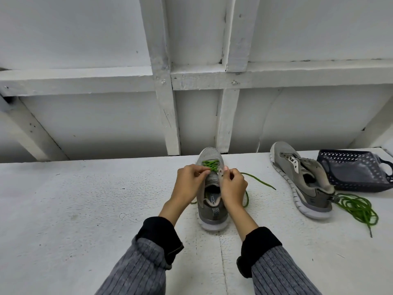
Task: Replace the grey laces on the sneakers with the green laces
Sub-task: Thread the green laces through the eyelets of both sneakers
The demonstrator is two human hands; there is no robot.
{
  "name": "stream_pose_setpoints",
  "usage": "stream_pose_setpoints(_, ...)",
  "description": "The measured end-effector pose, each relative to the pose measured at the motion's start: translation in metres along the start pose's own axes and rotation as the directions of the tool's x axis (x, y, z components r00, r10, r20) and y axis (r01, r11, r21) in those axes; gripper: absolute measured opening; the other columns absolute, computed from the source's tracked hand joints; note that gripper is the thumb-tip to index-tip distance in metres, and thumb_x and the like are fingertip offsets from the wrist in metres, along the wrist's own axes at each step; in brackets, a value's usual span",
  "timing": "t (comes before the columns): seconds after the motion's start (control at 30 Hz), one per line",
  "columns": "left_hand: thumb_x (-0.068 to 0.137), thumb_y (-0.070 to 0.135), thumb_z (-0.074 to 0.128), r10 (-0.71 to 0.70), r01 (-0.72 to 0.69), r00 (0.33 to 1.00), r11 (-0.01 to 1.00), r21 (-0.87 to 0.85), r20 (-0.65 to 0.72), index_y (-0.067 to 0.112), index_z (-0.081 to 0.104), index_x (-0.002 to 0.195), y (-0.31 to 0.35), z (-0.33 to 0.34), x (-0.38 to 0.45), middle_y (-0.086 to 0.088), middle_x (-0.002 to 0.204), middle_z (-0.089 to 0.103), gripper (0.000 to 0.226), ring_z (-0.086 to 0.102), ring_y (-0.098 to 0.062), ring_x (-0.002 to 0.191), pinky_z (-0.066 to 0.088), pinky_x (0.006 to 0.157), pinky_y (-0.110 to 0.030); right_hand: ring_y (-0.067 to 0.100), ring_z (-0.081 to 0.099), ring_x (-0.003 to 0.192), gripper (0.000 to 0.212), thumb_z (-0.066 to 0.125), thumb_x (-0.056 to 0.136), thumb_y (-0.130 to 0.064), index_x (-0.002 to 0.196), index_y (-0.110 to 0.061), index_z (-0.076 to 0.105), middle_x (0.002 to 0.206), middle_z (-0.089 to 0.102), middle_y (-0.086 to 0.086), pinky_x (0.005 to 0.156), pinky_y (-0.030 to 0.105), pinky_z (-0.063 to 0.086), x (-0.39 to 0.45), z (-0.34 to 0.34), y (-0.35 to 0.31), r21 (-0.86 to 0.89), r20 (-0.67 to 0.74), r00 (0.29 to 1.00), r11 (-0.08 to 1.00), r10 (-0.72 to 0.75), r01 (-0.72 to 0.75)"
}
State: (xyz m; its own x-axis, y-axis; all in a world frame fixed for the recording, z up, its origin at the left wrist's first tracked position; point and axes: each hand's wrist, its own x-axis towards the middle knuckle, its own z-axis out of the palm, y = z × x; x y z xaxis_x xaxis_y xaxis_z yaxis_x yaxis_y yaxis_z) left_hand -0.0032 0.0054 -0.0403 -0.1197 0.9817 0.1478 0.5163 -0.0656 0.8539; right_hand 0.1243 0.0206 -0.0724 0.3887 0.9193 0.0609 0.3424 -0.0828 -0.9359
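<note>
"MORY" on sneaker insole (213, 202)

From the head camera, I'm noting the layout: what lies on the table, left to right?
Left hand → sneaker being laced → right hand → second sneaker → loose green lace, with the dark basket behind it.

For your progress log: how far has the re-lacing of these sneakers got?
Done: green lace crosses the lower eyelets of the upright grey sneaker. In hand: left hand and right hand work its upper eyelets. Left: the tipped grey sneaker is laceless, a coiled green lace beside it.
</note>
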Motion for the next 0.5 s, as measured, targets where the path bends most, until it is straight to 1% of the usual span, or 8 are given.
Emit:
stream_pose_setpoints(0.07,0.087,0.016,0.071,0.0,0.0,1.0,1.0,0.028,0.016,0.014,0.078,0.098,0.007,0.009,0.002,0.004,0.09,0.075,0.014,0.065,-0.001,0.082,0.046,0.076,-0.005,0.008,0.048,0.06,0.034,0.054,0.097,-0.029,0.067,-0.015,0.051,0.063,0.054,-0.005,0.048,0.008,0.033,0.001,-0.002,0.002,0.052,0.018,1.0,0.999,0.014,-0.015)
stream_pose_setpoints(0.13,0.086,0.016,0.071,-0.001,-0.001,1.0,0.997,0.082,0.026,0.013,0.077,0.097,0.009,0.016,0.003,0.001,0.091,0.075,0.013,0.067,-0.005,0.083,0.05,0.08,-0.012,0.005,0.05,0.062,0.03,0.055,0.097,-0.03,0.07,-0.016,0.055,0.064,0.056,-0.007,0.052,0.008,0.034,0.002,-0.004,0.006,0.104,0.038,0.999,0.994,0.03,-0.034)
stream_pose_setpoints(0.17,0.087,0.016,0.07,-0.001,-0.002,1.0,0.993,0.12,0.024,0.014,0.077,0.097,0.01,0.02,0.003,0.001,0.091,0.075,0.013,0.068,-0.007,0.084,0.051,0.08,-0.016,0.005,0.051,0.063,0.029,0.055,0.096,-0.031,0.072,-0.015,0.057,0.064,0.057,-0.007,0.055,0.013,0.036,0.004,-0.004,0.009,0.123,0.047,0.998,0.992,0.035,-0.04)
stream_pose_setpoints(0.23,0.088,0.018,0.068,0.006,-0.008,1.0,0.98,0.199,0.009,0.016,0.076,0.097,0.009,0.025,0.004,0.001,0.092,0.075,0.013,0.068,-0.012,0.087,0.053,0.081,-0.024,0.008,0.047,0.06,0.033,0.056,0.096,-0.031,0.07,-0.01,0.058,0.061,0.056,-0.003,0.057,0.023,0.036,0.006,-0.004,0.013,0.155,0.059,0.997,0.986,0.046,-0.055)
stream_pose_setpoints(0.27,0.089,0.02,0.067,0.009,-0.009,1.0,0.971,0.238,0.001,0.018,0.076,0.098,0.008,0.026,0.005,0.001,0.093,0.075,0.013,0.068,-0.014,0.088,0.053,0.081,-0.028,0.01,0.045,0.059,0.036,0.056,0.096,-0.031,0.07,-0.006,0.059,0.06,0.055,0.0,0.057,0.026,0.036,0.007,-0.003,0.014,0.171,0.064,0.996,0.983,0.057,-0.068)
stream_pose_setpoints(0.33,0.089,0.023,0.066,0.003,-0.001,1.0,0.955,0.298,-0.007,0.02,0.076,0.099,0.008,0.029,0.007,0.0,0.094,0.075,0.014,0.068,-0.018,0.089,0.054,0.08,-0.033,0.011,0.043,0.059,0.04,0.057,0.095,-0.031,0.07,0.0,0.058,0.059,0.053,0.005,0.058,0.028,0.034,0.008,-0.002,0.016,0.202,0.071,0.995,0.975,0.076,-0.089)
stream_pose_setpoints(0.5,0.09,0.027,0.064,0.0,0.0,1.0,0.943,0.332,0.001,0.022,0.075,0.101,0.012,0.033,0.011,0.002,0.096,0.074,0.016,0.067,-0.019,0.092,0.054,0.079,-0.034,0.013,0.04,0.059,0.044,0.06,0.094,-0.028,0.069,0.007,0.054,0.058,0.047,0.008,0.057,0.028,0.032,0.011,-0.004,0.018,0.262,0.085,0.994,0.961,0.072,-0.092)
